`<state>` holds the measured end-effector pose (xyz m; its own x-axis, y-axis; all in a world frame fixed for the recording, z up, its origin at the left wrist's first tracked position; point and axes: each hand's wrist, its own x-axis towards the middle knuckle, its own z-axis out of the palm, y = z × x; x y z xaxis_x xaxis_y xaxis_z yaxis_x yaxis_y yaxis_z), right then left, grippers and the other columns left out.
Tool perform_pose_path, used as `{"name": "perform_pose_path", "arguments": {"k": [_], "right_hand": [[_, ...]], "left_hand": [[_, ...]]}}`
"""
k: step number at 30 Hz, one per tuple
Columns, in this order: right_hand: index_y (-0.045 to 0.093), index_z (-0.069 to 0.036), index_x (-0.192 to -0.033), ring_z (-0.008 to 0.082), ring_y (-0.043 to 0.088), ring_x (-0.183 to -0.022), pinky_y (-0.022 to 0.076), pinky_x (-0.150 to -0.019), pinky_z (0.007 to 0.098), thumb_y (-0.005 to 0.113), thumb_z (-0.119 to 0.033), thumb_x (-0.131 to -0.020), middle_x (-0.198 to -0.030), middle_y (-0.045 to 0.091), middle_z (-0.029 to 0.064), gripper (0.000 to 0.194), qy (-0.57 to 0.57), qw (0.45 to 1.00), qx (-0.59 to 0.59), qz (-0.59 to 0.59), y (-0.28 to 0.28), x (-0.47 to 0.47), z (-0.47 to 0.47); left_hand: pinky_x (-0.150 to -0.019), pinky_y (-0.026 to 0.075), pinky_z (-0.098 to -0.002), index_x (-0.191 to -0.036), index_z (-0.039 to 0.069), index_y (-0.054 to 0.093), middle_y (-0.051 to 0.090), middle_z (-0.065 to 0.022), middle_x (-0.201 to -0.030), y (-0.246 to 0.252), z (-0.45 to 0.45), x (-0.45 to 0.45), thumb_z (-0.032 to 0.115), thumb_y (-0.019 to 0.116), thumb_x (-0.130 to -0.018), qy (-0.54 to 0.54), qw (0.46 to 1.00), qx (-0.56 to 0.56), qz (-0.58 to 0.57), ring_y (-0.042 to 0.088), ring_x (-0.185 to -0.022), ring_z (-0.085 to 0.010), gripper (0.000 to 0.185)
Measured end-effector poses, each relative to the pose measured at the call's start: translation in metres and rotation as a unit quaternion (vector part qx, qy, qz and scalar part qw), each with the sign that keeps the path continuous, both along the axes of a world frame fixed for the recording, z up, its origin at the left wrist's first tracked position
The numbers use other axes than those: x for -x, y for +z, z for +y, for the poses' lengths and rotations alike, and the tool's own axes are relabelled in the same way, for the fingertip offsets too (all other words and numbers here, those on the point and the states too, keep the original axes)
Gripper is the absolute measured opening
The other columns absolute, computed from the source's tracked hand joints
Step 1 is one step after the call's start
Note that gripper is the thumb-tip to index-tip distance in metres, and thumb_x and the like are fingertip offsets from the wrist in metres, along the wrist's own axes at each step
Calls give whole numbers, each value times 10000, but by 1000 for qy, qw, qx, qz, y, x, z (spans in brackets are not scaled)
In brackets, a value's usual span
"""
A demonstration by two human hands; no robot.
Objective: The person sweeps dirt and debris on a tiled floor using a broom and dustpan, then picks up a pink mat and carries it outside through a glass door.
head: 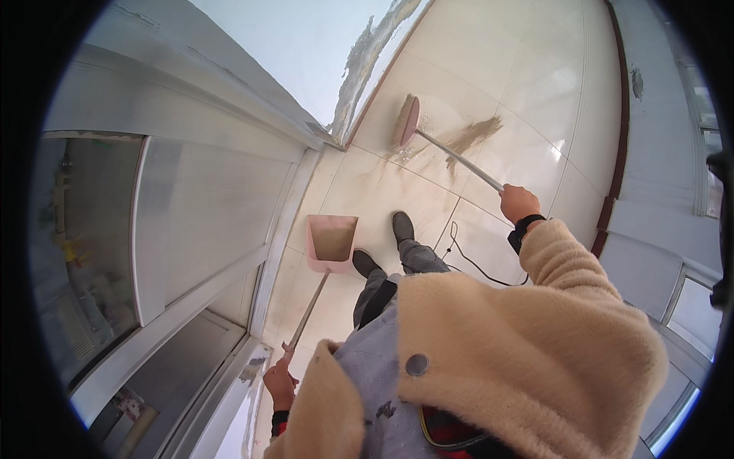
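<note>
My right hand (519, 203) grips the metal handle of a broom (406, 121) whose pink head lies on the tiled floor with its bristles toward the wall corner. Beside the broom head, a streak of brown dirt (473, 139) spreads over the tiles, with small pale bits near the bristles. My left hand (280, 385) is closed around the upper end of a long-handled dustpan (331, 265). The pink pan rests on the floor next to my left shoe, its wide mouth facing away from me. Brownish dirt or staining covers the pan's inside.
A sliding door with glass panels (218, 201) runs along the left. Peeling plaster marks the wall corner (367, 63) ahead. A thin black cord (476, 267) hangs or lies to the right of my legs. On the right stands a white wall (654, 166) with a dark red baseboard.
</note>
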<state>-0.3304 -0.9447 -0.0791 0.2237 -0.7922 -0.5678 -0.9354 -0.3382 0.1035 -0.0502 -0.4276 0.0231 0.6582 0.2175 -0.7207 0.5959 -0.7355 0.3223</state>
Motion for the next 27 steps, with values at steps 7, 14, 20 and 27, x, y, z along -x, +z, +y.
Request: {"name": "perform_pose_path", "arguments": {"k": [7,14,20,27], "right_hand": [[602,-118,-996,326,634,-858,484,-754,454,454,-295,-925,-877,666,134,241,103,992,-69,-8,33,13,41],[660,-143,-978,273,648,-909,509,-764,414,479,-263,-903,-935,678,93,229,130,988,-74,41,-22,-19,52],[660,-96,-988,298,648,-916,507,-789,410,478,-275,-907,-956,677,125,268,54,996,6,76,11,18,2],[604,-79,-956,327,639,-844,490,-758,438,455,-281,-925,-888,669,132,254,95,995,11,16,36,12,-1]], "left_hand": [[-370,309,-275,-485,15,531,349,-9,-416,-3,-2,-3,373,704,-740,-37,999,-6,-14,372,-345,-128,473],[-371,313,-279,-484,5,536,349,-11,-413,-13,17,0,380,702,-742,-43,998,-3,-53,376,-345,-130,484],[-371,317,-282,-483,-3,541,349,-12,-412,-19,23,5,386,701,-743,-39,995,23,-86,380,-344,-131,495],[-370,314,-280,-505,2,553,346,-6,-417,5,-11,4,408,708,-741,-75,996,-26,-42,379,-344,-124,494]]}}
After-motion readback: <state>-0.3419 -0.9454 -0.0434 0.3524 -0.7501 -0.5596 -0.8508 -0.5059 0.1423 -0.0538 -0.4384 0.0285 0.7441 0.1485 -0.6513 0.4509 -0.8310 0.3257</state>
